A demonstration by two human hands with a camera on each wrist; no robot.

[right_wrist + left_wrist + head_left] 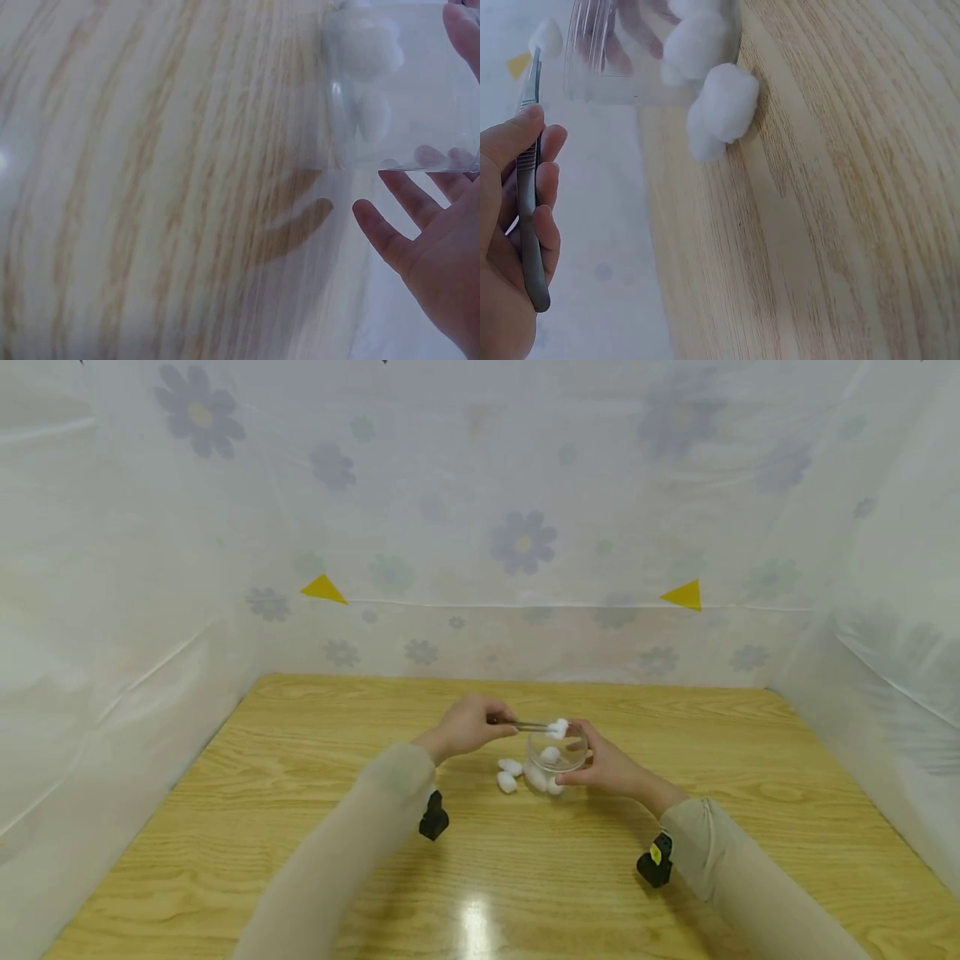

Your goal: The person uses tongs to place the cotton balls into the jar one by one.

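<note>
My left hand (472,725) grips metal tweezers (529,187), their tips pinching a white cotton ball (557,728). The cotton ball is over the mouth of a clear jar (564,762), which stands upright on the table. Around the jar's right side my right hand (609,765) holds it, thumb at the near side and fingers at the far side. Inside the jar, cotton balls (696,46) show through the wall. Two more cotton balls (730,103) lie on the table just left of the jar.
The wooden table (300,827) reaches back to a flowered sheet (450,527) that hangs behind and at both sides. Two yellow triangles (324,589) are on the back sheet. A black wrist camera (432,817) sits at the left sleeve, and another black camera (656,862) at the right.
</note>
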